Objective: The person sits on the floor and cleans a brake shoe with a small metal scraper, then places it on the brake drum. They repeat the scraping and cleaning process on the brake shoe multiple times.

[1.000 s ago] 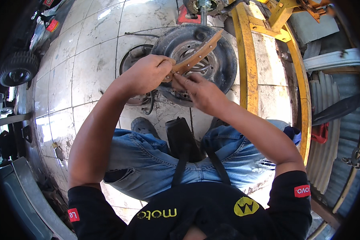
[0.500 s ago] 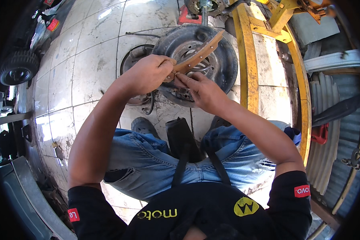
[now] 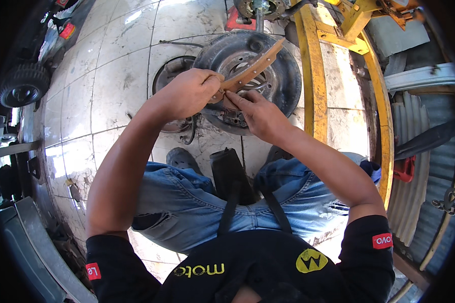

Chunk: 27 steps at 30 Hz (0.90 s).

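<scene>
A curved brown brake shoe [image 3: 255, 67] with a row of rivets is held up over a dark wheel [image 3: 291, 81] lying flat on the tiled floor. My left hand [image 3: 191, 93] is closed round the shoe's lower left end, and the fingers cover that end. Close beside it, my right hand [image 3: 263, 113] has thumb and forefinger at the shoe's lower edge. Under these fingers shows a small brown piece [image 3: 230, 104], whose kind I cannot make out. Below both hands are metal brake parts [image 3: 232, 118], partly hidden.
A round dark plate [image 3: 164, 76] lies left of the wheel, with a hose [image 3: 181, 43] behind it. To the right stands a yellow metal frame [image 3: 312, 70]. A red stand [image 3: 237, 20] is at the back. A small tyre [image 3: 23, 86] stands far left.
My right hand has shifted slightly to the right, its fingers straighter, and more of the small brown piece shows. My left hand and the brake shoe have hardly moved.
</scene>
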Available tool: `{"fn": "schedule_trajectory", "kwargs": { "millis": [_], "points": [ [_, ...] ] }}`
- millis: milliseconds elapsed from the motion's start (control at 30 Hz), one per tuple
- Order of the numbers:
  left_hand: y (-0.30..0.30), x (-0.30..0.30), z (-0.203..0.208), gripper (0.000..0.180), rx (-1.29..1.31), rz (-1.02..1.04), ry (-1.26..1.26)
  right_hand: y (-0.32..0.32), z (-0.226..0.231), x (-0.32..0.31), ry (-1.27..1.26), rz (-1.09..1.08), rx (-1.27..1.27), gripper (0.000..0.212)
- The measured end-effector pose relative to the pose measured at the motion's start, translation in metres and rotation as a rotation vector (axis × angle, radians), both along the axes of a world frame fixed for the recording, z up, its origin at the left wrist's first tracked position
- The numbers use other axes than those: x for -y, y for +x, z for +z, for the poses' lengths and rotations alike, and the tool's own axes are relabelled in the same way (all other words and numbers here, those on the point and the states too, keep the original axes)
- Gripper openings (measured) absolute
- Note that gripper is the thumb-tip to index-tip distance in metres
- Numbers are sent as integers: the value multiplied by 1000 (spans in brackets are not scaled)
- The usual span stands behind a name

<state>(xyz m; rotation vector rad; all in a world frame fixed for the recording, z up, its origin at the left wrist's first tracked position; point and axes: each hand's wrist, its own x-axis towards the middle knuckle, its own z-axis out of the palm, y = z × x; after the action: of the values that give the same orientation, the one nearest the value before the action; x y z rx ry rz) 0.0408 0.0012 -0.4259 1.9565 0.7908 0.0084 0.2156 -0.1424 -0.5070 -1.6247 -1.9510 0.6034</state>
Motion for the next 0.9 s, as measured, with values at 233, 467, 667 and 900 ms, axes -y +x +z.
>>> {"fn": "schedule_trajectory", "kwargs": {
  "millis": [233, 467, 667, 900],
  "points": [
    [-1, -2, 3, 45, -43, -14, -5, 0, -1, -2, -49, -58, 35, 56],
    [-1, -3, 2, 44, -38, -23, -45, -3, 0, -2, 68, 6, -5, 55],
    [-1, -2, -2, 42, 8, -1, -16, -2, 4, -1, 63, 7, 25, 57],
    [-1, -3, 3, 46, -52, -116, 107, 19, 7, -8, 99, -76, 164, 56]
  ]
}}
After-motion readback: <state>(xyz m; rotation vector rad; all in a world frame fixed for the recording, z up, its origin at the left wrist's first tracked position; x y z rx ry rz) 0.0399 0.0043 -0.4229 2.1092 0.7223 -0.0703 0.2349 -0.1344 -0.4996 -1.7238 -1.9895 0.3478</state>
